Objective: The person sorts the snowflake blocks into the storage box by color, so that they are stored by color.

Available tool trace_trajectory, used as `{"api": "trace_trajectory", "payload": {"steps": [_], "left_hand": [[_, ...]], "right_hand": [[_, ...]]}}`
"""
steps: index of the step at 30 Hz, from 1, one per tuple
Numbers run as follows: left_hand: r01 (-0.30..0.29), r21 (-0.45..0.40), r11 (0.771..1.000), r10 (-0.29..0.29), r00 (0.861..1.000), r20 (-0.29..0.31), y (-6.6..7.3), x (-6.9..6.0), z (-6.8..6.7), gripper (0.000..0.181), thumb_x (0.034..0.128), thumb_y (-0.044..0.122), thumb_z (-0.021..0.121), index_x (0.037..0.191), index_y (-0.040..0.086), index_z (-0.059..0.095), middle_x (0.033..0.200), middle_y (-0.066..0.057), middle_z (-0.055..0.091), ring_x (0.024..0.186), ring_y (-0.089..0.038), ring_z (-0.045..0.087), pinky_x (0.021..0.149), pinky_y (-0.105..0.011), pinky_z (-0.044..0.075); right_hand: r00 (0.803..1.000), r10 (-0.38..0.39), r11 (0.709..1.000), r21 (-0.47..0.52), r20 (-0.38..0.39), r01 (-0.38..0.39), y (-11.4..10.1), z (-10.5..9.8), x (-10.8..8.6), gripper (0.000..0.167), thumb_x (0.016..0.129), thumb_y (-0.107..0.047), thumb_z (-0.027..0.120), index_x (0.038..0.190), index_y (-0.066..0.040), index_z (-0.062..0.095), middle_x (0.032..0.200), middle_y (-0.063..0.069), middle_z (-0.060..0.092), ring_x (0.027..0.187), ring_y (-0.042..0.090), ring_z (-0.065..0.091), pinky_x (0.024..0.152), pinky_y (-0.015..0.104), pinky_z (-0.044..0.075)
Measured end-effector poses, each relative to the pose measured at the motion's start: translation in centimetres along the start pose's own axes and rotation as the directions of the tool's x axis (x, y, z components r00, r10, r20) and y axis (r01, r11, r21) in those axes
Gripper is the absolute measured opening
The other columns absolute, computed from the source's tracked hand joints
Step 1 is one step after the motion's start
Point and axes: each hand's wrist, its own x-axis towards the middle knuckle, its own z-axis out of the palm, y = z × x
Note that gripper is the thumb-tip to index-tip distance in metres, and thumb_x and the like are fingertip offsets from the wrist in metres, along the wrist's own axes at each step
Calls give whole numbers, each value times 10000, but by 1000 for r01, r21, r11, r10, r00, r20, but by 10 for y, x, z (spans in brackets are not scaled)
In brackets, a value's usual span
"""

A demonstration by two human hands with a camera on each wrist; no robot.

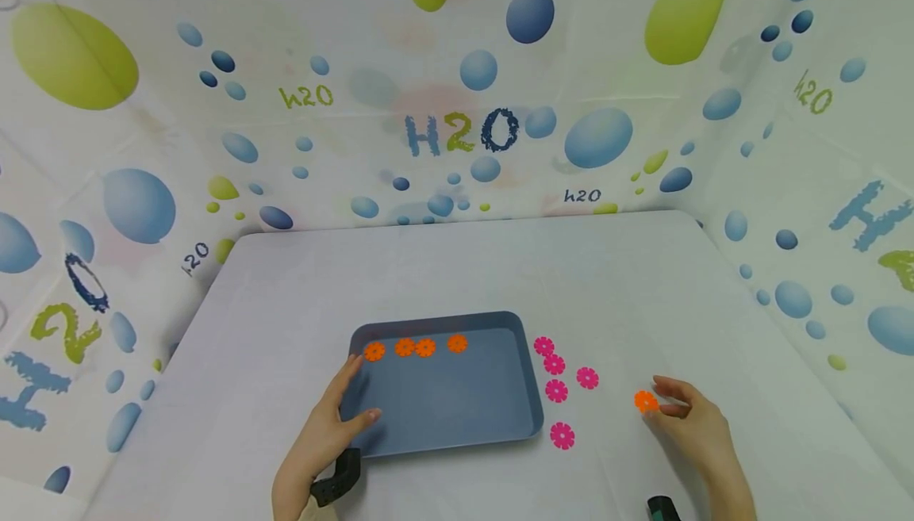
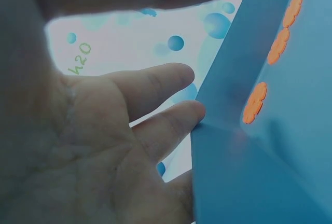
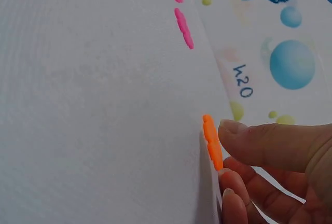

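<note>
My right hand (image 1: 696, 426) pinches an orange flower-shaped disc (image 1: 646, 402) between thumb and fingers, to the right of the tray. The right wrist view shows this disc (image 3: 211, 142) edge-on against the fingertips. At the blue-grey tray's left side (image 1: 450, 394), my left hand (image 1: 324, 426) has its fingers extended, fingertips touching the outer wall and thumb over the near-left part. Inside the tray, several orange discs (image 1: 458, 343) lie along the far edge; two of them touch.
Several pink flower-shaped discs (image 1: 562, 435) lie on the white table (image 1: 457, 267) between the tray and my right hand. A dark object (image 1: 662, 508) shows at the near edge. A printed curtain (image 1: 371, 45) surrounds the table's back and sides.
</note>
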Motion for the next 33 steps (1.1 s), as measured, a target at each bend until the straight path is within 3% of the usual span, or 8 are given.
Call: {"api": "trace_trajectory", "payload": {"steps": [7, 18, 33], "left_hand": [[5, 5, 1000, -5, 1000, -2, 1, 0, 1, 838, 856, 184, 728, 1525, 30, 248, 1602, -257, 126, 1444, -510, 146, 1102, -696, 219], [14, 4, 1000, -14, 1000, 11, 1, -1, 0, 846, 859, 183, 726, 1530, 32, 233, 1608, -247, 114, 1448, -506, 136, 1103, -694, 221], [-12, -2, 1000, 12, 1000, -5, 1, -2, 1, 842, 850, 185, 732, 1521, 18, 252, 1604, -250, 129, 1446, -509, 141, 1100, -702, 210]], "right_hand": [[998, 12, 999, -41, -68, -15, 2, 8, 1, 601, 826, -187, 730, 1376, -74, 518, 1298, 177, 603, 834, -5, 538, 678, 172, 456], [999, -23, 997, -80, -39, 20, 1, 8, 6, 510, 820, -138, 709, 1299, -24, 579, 1175, 205, 629, 919, 209, 579, 673, 216, 447], [1000, -22, 993, -116, -9, 21, -5, -3, 8, 343, 817, -191, 737, 1118, -42, 665, 975, 109, 634, 916, 262, 607, 660, 260, 435]]}}
